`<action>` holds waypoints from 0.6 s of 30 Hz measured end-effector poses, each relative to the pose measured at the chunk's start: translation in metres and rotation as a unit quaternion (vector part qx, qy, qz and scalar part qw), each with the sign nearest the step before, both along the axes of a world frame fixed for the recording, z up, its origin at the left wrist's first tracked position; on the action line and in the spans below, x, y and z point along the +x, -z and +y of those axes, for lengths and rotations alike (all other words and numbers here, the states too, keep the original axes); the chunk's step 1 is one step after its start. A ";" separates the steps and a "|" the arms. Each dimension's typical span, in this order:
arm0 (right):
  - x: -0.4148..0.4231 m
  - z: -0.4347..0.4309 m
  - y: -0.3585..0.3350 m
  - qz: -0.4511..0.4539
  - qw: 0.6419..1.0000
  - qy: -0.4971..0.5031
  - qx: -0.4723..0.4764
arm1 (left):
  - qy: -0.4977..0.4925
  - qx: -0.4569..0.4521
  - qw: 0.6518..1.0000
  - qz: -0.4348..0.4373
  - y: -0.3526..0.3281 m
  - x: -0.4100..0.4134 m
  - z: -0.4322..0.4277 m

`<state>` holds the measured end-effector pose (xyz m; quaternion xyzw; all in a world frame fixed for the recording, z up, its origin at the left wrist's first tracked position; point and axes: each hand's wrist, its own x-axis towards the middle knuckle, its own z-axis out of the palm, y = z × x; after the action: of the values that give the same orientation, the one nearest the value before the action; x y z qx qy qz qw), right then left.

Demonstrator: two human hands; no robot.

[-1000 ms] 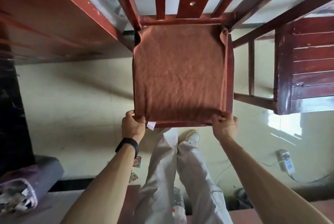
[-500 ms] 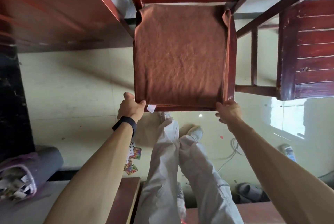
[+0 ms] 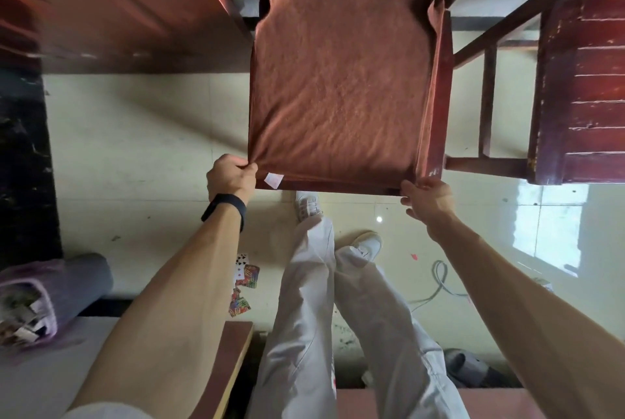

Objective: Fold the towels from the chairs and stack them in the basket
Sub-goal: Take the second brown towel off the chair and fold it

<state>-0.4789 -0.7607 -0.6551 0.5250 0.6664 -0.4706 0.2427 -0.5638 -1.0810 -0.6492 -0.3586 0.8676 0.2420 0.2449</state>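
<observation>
Shows a brown towel (image 3: 338, 80) spread flat across the seat of a red wooden chair (image 3: 355, 188), white tag (image 3: 273, 180) at its near-left corner. Finds the left hand (image 3: 231, 176), black wristband (image 3: 225, 207) behind it, pinching that corner, cloth puckered at the fingers. Places the right hand (image 3: 427, 200) at the near-right corner, fingers loosely extended by the front rail; cannot confirm a grip. Notes playing cards (image 3: 245, 278) on the tiled floor (image 3: 135, 148) below, red slatted furniture (image 3: 581, 80) at right.
</observation>
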 end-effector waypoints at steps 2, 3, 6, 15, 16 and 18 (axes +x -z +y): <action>-0.002 0.002 -0.005 0.000 1.000 0.013 -0.016 | 0.027 -0.016 1.000 0.000 -0.004 -0.002 -0.001; -0.004 0.003 -0.008 0.001 1.000 0.017 -0.021 | 0.029 -0.018 0.999 0.003 -0.006 -0.003 0.001; -0.015 0.006 -0.024 0.007 0.998 0.046 -0.037 | -0.046 0.053 0.997 -0.026 -0.013 -0.013 0.011; -0.041 0.043 -0.076 0.212 0.963 0.154 -0.059 | -0.326 0.516 0.792 0.013 -0.077 -0.023 -0.009; -0.035 0.043 -0.070 0.202 0.971 0.127 -0.029 | -0.316 0.505 0.804 0.005 -0.073 -0.016 -0.009; -0.018 0.040 -0.047 0.136 0.988 0.070 0.031 | -0.278 0.411 0.867 -0.044 -0.056 -0.001 -0.004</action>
<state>-0.4970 -0.7205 -0.6078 0.5091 0.6687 -0.5326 0.1001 -0.5648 -1.0851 -0.5935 -0.4618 0.5424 0.6191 0.3306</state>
